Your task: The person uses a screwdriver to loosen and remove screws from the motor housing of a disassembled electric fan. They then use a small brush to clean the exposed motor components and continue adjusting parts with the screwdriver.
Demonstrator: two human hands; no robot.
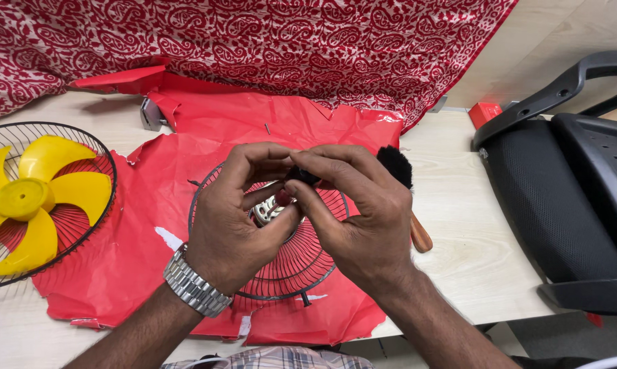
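My left hand and my right hand meet over the middle of the table, both pinching a small black part between thumbs and fingertips. Right below them lies a round black wire fan guard with a metal hub showing between my palms. A brush with black bristles and a wooden handle lies behind my right hand. A metal watch is on my left wrist.
A red paper sheet covers the wooden table. At left sits another wire guard holding a yellow fan blade. Red patterned cloth hangs behind. A black office chair stands at right, near a small red box.
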